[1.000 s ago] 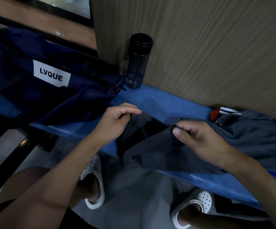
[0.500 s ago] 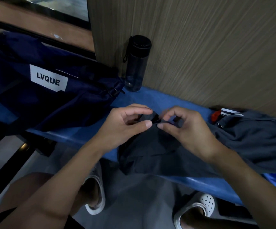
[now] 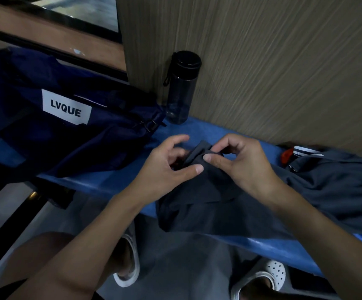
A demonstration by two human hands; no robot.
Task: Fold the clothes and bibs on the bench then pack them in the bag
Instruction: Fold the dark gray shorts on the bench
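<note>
- Now, at the left end of the bench (image 3: pixel 115 182) lies the bag (image 3: pixel 56 131). Your left hand (image 3: pixel 167 169) pinches a folded corner of the dark grey garment (image 3: pixel 208 204), thumb on top.
- Your right hand (image 3: pixel 245 167) pinches the same corner, fingers curled.
- A second ago your hands were apart above the bench.
- At the bench's right end, the garment is cut off.

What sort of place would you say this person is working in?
Probably a gym or sports changing room: a blue bench runs along a wood-grain wall panel, with a navy duffel bag and a dark water bottle on it, and a dark garment lying across it.
</note>
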